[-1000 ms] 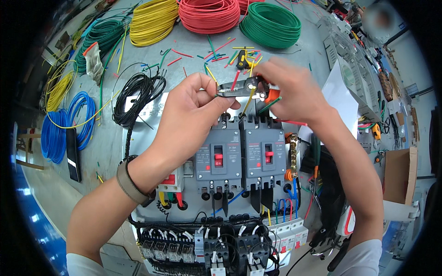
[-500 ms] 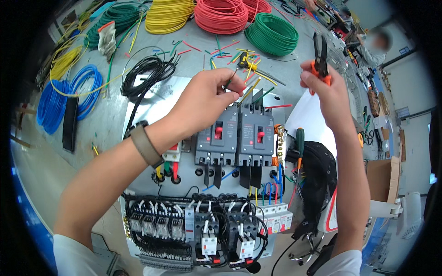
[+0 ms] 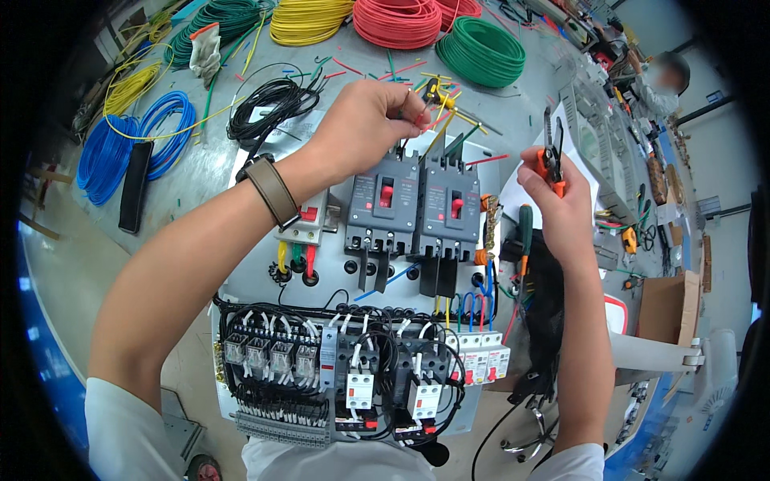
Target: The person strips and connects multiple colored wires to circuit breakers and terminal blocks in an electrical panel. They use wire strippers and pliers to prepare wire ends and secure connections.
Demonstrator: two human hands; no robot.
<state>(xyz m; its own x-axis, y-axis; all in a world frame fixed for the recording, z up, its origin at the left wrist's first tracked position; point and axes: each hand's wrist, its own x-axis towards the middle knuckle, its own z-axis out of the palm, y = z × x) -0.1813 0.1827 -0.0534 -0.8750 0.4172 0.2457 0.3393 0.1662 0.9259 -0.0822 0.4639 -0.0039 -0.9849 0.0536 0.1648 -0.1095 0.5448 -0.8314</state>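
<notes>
My left hand [image 3: 365, 124] is closed in a pinch on a thin wire [image 3: 420, 119] with a red part, above the far end of two grey moulded-case circuit breakers [image 3: 383, 194] with red toggles. Much of that wire is hidden by the fingers. In my right hand [image 3: 561, 192] is a pair of wire strippers [image 3: 552, 148], orange-handled with dark jaws pointing away from me. It is held apart from the wire, above a white sheet. Yellow, green and red wire pieces stick out by the breakers' far end.
Below the breakers, the mounting panel [image 3: 329, 284] carries relays [image 3: 281, 358], contactors and small white breakers [image 3: 485, 365]. Coils of yellow, red [image 3: 397, 22], green [image 3: 481, 52], blue and black wire [image 3: 273, 108] lie around. A yellow-handled screwdriver [image 3: 446, 101] rests among wire scraps. Another person sits far right.
My right hand has come nearer and lower with the wire strippers. The whole view has shifted slightly; my left hand keeps its pinch over the breakers' far end.
</notes>
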